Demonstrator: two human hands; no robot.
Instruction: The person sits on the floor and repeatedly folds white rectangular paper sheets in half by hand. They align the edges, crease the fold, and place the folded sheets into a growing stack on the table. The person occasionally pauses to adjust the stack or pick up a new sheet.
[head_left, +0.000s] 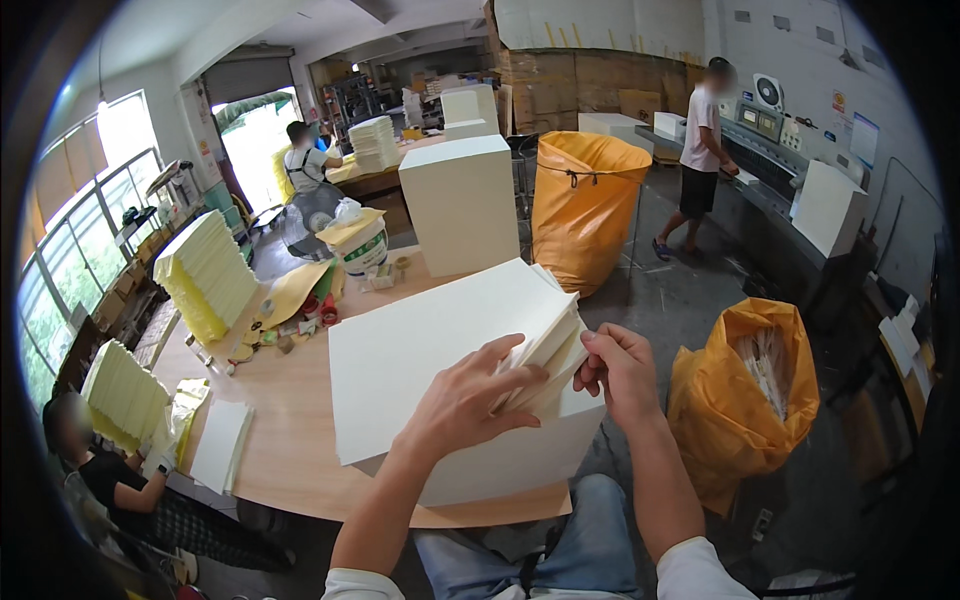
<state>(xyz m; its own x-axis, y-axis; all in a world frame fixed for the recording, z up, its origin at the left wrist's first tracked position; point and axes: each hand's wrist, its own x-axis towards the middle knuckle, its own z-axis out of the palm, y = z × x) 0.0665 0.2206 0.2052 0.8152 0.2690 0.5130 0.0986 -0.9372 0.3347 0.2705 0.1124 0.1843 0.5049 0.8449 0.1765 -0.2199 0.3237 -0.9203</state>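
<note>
A large stack of white paper sheets (pixel 420 345) stands in front of me at the table's near edge. Its top sheets are lifted and fanned at the right corner (pixel 552 335). My left hand (pixel 475 395) rests against these raised sheets, fingers spread and thumb apart. At the same corner, my right hand (pixel 620 375) is closed, pinching the sheets' edge between thumb and fingers. How many sheets it pinches cannot be made out.
The wooden table (pixel 290 400) also bears another tall white stack (pixel 460 205), a white bucket (pixel 358 245), tape rolls and yellowish paper stacks (pixel 205 275). Orange bags (pixel 745 400) stand on the right. One person (pixel 120 480) sits at left; others work farther back.
</note>
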